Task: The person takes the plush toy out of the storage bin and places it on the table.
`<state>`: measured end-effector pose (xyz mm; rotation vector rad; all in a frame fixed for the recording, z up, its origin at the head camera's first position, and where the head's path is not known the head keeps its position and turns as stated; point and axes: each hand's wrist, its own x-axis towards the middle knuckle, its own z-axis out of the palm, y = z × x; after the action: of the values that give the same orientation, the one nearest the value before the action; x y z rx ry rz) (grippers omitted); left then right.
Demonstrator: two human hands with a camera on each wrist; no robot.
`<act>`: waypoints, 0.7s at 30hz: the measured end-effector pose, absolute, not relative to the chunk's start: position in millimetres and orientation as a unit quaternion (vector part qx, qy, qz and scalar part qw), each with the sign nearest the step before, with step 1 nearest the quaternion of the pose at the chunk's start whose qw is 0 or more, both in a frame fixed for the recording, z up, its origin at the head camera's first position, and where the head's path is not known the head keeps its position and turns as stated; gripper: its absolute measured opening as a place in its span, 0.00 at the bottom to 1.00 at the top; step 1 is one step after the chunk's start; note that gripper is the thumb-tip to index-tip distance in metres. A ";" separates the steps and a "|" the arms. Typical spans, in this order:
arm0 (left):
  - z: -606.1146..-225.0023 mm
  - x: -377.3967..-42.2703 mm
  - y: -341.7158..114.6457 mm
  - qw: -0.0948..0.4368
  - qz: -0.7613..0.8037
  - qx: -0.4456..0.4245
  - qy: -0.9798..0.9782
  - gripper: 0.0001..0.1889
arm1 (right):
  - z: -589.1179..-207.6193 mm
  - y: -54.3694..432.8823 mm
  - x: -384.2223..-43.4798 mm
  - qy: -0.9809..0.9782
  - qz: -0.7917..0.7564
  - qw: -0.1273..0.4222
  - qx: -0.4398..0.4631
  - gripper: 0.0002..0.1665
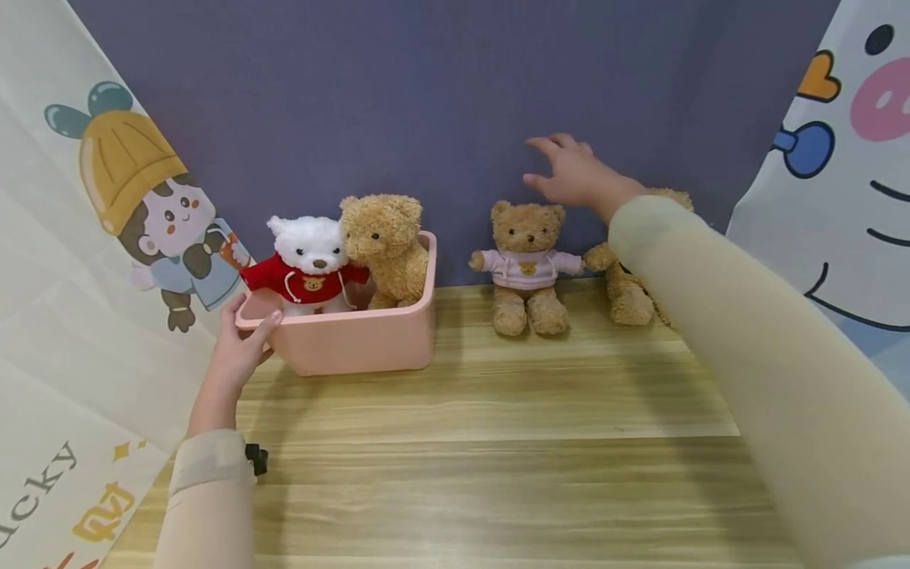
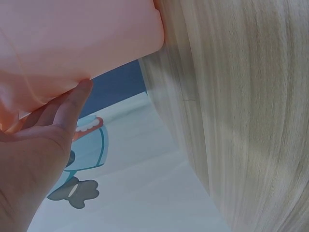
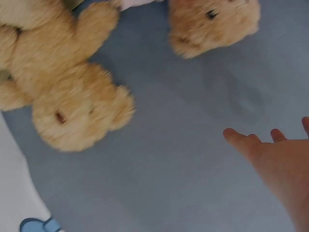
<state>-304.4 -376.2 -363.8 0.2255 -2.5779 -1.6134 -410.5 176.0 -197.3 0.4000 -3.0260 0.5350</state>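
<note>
My left hand [image 1: 238, 344] grips the left end of a pink plastic bin [image 1: 355, 341], thumb over the rim and fingers against the outer wall. Inside the bin sit a white teddy bear [image 1: 310, 246] in a red hoodie and a tan teddy bear [image 1: 384, 245] leaning toward it. My right hand [image 1: 579, 170] hangs in the air with fingers spread, above a brown teddy bear [image 1: 528, 229] in a pale pink hoodie. Another tan bear [image 3: 72, 104] sits to the right, partly hidden behind my right forearm in the head view.
A wood-grain tabletop [image 1: 498, 474] lies under everything. Behind the bears stands a dark blue-grey backdrop [image 1: 455, 95]. White printed cloths hang on both sides, with a cartoon child [image 1: 167, 213] on the left one and a cartoon face [image 1: 885, 111] on the right.
</note>
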 end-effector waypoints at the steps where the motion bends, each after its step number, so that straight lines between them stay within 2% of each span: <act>1: -363.6 -304.2 -376.2 0.046 -0.528 0.074 -0.844 0.53 | -197.2 169.1 -410.9 -0.976 0.173 0.022 0.134 0.45; 21: -363.8 -304.5 -374.4 0.047 -0.534 0.074 -0.841 0.53 | -197.5 64.2 -406.1 -0.966 0.183 -0.006 0.181 0.46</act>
<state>-304.5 -374.4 -363.8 0.2251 -2.5645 -1.6294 -406.1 64.2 -197.5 0.5702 -3.0469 0.5769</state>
